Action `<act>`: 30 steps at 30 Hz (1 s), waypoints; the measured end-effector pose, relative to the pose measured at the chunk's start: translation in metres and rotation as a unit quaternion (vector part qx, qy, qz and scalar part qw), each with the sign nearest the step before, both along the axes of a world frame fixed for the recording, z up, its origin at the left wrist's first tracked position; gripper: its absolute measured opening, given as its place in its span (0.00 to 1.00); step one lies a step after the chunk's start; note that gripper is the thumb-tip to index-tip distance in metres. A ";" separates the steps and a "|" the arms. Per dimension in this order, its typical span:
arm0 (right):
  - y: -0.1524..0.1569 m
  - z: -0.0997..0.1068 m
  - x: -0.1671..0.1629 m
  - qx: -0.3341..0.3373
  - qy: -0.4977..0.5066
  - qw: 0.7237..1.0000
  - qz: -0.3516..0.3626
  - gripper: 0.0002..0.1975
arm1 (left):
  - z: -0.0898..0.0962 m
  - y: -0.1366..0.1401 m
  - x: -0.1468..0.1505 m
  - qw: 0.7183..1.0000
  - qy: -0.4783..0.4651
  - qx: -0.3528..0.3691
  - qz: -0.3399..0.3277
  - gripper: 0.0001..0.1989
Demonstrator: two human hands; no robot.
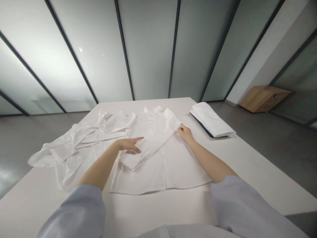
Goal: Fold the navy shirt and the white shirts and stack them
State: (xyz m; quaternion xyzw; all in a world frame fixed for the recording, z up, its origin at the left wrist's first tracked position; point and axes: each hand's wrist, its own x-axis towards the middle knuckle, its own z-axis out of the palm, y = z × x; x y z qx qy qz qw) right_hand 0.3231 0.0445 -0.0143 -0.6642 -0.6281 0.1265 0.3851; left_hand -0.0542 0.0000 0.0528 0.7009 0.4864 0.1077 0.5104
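Nearest the camera: two pale blue sleeves, forearms bare, reaching out over a white desk [260, 185].

White shirt [158, 155] lies flat mid-desk, hem toward the person, collar at the far end. One sleeve of it is folded diagonally across the body, running from the right shoulder down to the left.

Left hand [128, 144] rests palm down on the lower part of that folded sleeve, fingers stretched out and slightly apart, pressing flat, not pinching anything. Right hand [185, 133] sits at the shirt's right shoulder edge, fingers curled together on a fold of cloth; looks like a pinch on the fabric, though the fingertips are partly hidden.

Handling, by judgement: thin woven cloth, light, limp, no stiffness, so it slumps and creases when lifted at one point. Not fragile, and it slides easily on the smooth desk. Best taken at seams, shoulder, cuff or hem with two hands well apart, keeping one palm flat to hold the fold.

Left of the shirt, touching or overlapping it: a loose heap of white garments [74, 145], crumpled, pieces hard to tell apart.

Further right, apart from the shirt: a folded white stack [211, 120] with a dark layer underneath, near the desk's far right edge.

Beyond: frosted glass wall panels, grey floor, a wooden cabinet [264, 98] far right.
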 end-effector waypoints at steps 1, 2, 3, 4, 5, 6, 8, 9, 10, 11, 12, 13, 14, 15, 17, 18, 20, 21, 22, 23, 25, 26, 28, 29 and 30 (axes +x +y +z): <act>0.000 0.000 0.000 -0.003 -0.006 1.000 0.002 0.10 | 0.000 -0.004 0.002 0.999 -0.014 -0.003 -0.032 0.44; 0.000 0.000 0.000 -0.005 -0.010 1.000 0.004 0.10 | 0.001 -0.009 0.003 0.997 -0.033 -0.009 -0.063 0.43; 0.000 0.000 0.000 -0.006 -0.014 1.000 0.006 0.10 | 0.002 -0.014 0.004 0.995 -0.056 -0.016 -0.084 0.40; 0.000 0.000 0.000 -0.005 -0.017 1.000 0.008 0.10 | 0.003 -0.018 0.003 0.992 -0.083 -0.019 -0.092 0.38; 0.001 -0.001 0.001 -0.003 -0.021 1.000 0.010 0.10 | 0.003 -0.022 0.002 0.990 -0.112 -0.020 -0.088 0.37; 0.001 -0.002 0.001 -0.001 -0.024 1.000 0.012 0.11 | 0.003 -0.025 0.000 0.987 -0.137 -0.021 -0.077 0.36; 0.002 -0.003 0.002 0.006 -0.031 0.999 0.015 0.11 | 0.000 -0.026 -0.006 0.987 -0.151 -0.033 -0.054 0.36; 0.003 -0.004 0.002 0.009 -0.035 0.999 0.016 0.11 | -0.003 -0.024 -0.010 0.990 -0.130 -0.041 -0.045 0.36; 0.003 -0.005 0.002 0.013 -0.038 0.999 0.017 0.11 | -0.006 -0.020 -0.013 0.994 -0.095 -0.038 -0.032 0.36; 0.003 -0.005 0.003 0.015 -0.042 0.999 0.017 0.11 | -0.009 -0.016 -0.016 0.998 -0.052 -0.013 -0.011 0.34; 0.003 -0.006 0.002 0.017 -0.045 0.999 0.016 0.11 | -0.012 -0.010 -0.018 0.999 -0.011 0.032 0.018 0.32; 0.003 -0.006 0.002 0.017 -0.049 0.999 0.014 0.11 | -0.014 -0.005 -0.018 0.994 0.024 0.093 0.050 0.28; 0.003 -0.006 0.002 0.015 -0.055 0.998 0.010 0.11 | -0.016 0.001 -0.017 0.983 0.049 0.156 0.079 0.25; 0.004 -0.006 0.002 0.012 -0.060 0.998 0.007 0.11 | -0.018 0.006 -0.014 0.971 0.065 0.211 0.098 0.22; 0.004 -0.006 0.001 0.006 -0.075 0.997 0.003 0.11 | -0.022 0.014 -0.003 0.954 0.080 0.273 0.098 0.19; 0.003 -0.005 0.001 0.004 -0.086 0.996 0.005 0.11 | -0.024 0.017 0.004 0.951 0.081 0.287 0.087 0.19; 0.003 -0.004 -0.001 0.009 -0.113 0.993 0.012 0.12 | -0.029 0.023 0.020 0.949 0.072 0.299 0.068 0.20; 0.002 -0.003 -0.003 0.015 -0.131 0.991 0.017 0.12 | -0.032 0.026 0.028 0.949 0.067 0.301 0.064 0.21; 0.001 -0.002 -0.004 0.022 -0.152 0.988 0.021 0.12 | -0.036 0.030 0.036 0.949 0.065 0.301 0.065 0.23; 0.000 -0.002 -0.006 0.027 -0.173 0.984 0.028 0.14 | -0.039 0.033 0.043 0.949 0.070 0.299 0.067 0.24; -0.003 -0.001 -0.010 0.019 -0.215 0.975 0.060 0.16 | -0.047 0.040 0.052 0.948 0.095 0.297 0.070 0.28; -0.006 0.000 -0.012 0.007 -0.233 0.969 0.081 0.17 | -0.050 0.042 0.055 0.947 0.112 0.294 0.070 0.30; -0.010 0.001 -0.015 -0.020 -0.258 0.960 0.110 0.16 | -0.057 0.046 0.057 0.945 0.139 0.288 0.065 0.32; -0.012 0.003 -0.016 -0.029 -0.268 0.956 0.115 0.16 | -0.059 0.047 0.056 0.946 0.145 0.284 0.063 0.33; -0.014 0.005 -0.016 -0.034 -0.277 0.954 0.114 0.15 | -0.062 0.046 0.055 0.947 0.145 0.281 0.061 0.34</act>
